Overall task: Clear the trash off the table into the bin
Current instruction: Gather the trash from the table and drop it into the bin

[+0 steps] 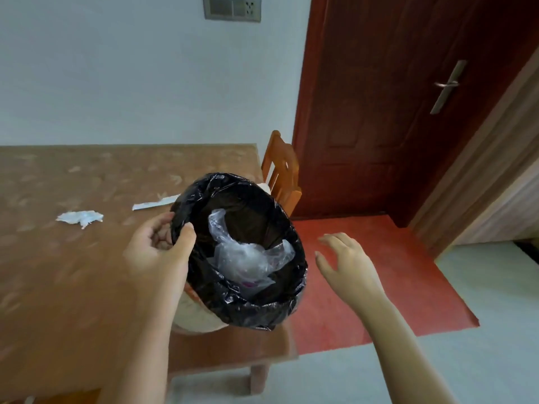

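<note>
Now | left hand [159, 249] fingers pinch bin [253, 314] rim over bench [58, 287] corner | right hand [347, 263] fingers spread, empty | tissue [80, 217], strip [154, 203] lie on bench, left of bin | we steady bin, then sweep both in

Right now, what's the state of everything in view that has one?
bin: black liner, tilted toward camera
plastic bag: crumpled, inside bin
tissue: crumpled, on table
wrapper: lying flat on table, one end behind bin
left hand: grips bin rim
right hand: fingers spread, holds nothing, apart from bin
door: looks shut
</note>
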`<state>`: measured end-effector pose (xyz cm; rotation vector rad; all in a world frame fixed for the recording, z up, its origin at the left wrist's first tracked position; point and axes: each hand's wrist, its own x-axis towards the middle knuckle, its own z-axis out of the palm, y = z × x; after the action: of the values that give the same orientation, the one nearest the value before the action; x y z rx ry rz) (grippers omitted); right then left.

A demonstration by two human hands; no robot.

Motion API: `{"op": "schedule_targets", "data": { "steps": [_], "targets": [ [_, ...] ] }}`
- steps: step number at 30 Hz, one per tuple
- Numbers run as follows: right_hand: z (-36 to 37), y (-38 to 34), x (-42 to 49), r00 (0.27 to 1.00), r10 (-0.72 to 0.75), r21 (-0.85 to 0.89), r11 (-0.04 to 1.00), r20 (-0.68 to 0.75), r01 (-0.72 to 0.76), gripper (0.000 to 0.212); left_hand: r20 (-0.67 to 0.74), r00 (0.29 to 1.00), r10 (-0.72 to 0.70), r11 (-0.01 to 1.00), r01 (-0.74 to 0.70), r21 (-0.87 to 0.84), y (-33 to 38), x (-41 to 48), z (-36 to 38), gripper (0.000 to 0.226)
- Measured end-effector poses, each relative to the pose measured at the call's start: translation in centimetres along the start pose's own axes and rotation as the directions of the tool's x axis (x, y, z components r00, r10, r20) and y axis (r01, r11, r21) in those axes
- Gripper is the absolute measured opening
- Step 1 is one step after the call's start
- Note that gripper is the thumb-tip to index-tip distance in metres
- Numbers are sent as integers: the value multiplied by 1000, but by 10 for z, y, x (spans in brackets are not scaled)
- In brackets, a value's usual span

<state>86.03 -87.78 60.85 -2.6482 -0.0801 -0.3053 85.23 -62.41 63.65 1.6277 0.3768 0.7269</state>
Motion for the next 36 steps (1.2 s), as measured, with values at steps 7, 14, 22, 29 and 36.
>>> {"op": "schedule_targets", "data": {
  "steps": [7, 14, 22, 29, 36],
  "targets": [
    [39, 9, 86, 985, -123, 61, 991, 119, 116, 27, -163, 987, -7, 1000, 11, 22, -17, 40, 38, 19],
    [81, 13, 174, 938, -209, 152, 973, 275, 173, 25, -358, 933, -41, 999, 49, 13, -31, 81, 61, 23],
    [133, 28, 270, 887, -293, 264, 943, 357, 205, 26, -482, 876, -11, 993, 68, 101, -35, 111, 95, 25],
    [185, 43, 381, 761, -412, 237, 911, 501, 337, 34, -617, 787, 11, 969, 145, 202, -40, 138, 148, 23],
    [234, 57, 460, 548, -483, 215, 850, 683, 481, 41, -748, 663, 32, 951, 211, 227, -46, 162, 203, 25]
  ]
}}
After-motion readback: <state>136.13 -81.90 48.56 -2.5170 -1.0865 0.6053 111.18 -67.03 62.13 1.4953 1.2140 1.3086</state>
